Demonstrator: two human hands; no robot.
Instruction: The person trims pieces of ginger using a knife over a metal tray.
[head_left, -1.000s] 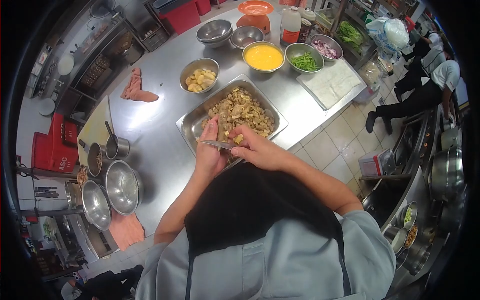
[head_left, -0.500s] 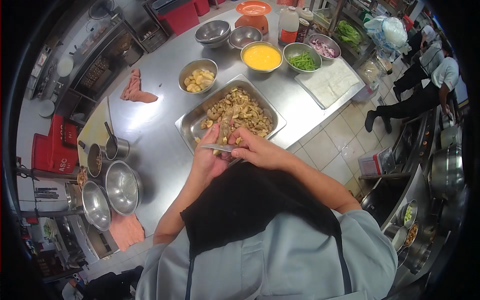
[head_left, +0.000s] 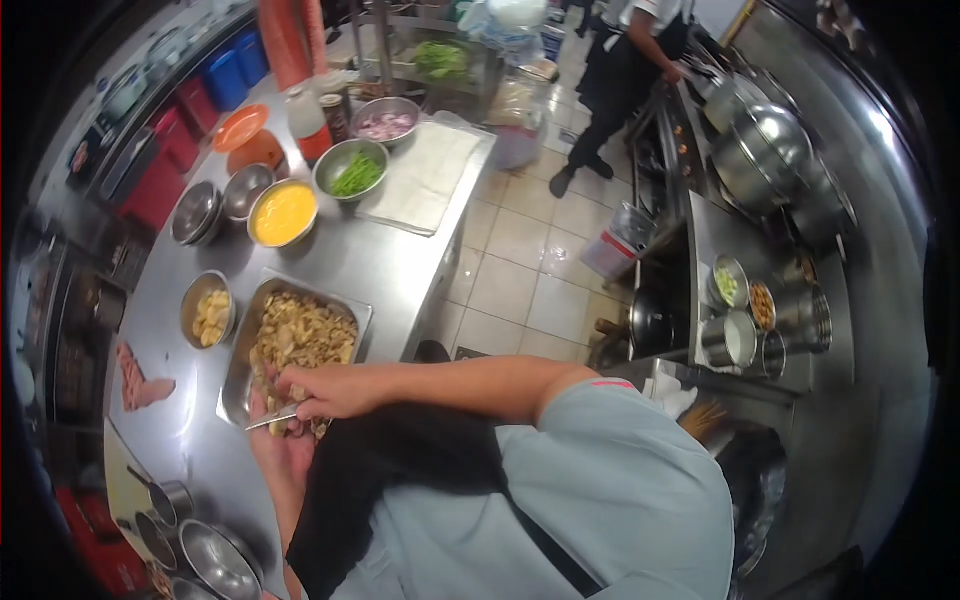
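Note:
My right hand [head_left: 335, 390] is closed around a small knife [head_left: 270, 418], its blade pointing left across my left palm. My left hand [head_left: 287, 455] cradles a long brownish piece of food [head_left: 262, 378] against the blade; its exact kind is unclear, and the right hand covers part of it. Both hands are over the near edge of a rectangular steel tray [head_left: 231, 385]. Chopped brown and yellowish pieces [head_left: 308, 330] fill much of that tray. Left of it stands a steel bowl of pale yellow chunks [head_left: 212, 318].
Farther back on the steel table are a bowl of yellow liquid [head_left: 283, 213], a bowl of cut greens [head_left: 357, 180], an orange scale [head_left: 243, 130] and a white cloth [head_left: 425, 185]. Steel bowls [head_left: 220, 560] stand front left. A co-worker [head_left: 630, 90] is by the stove.
My view has swung right, so the table and hands now appear farther left and more of the stove side shows. Both hands keep their hold on the knife and food piece.

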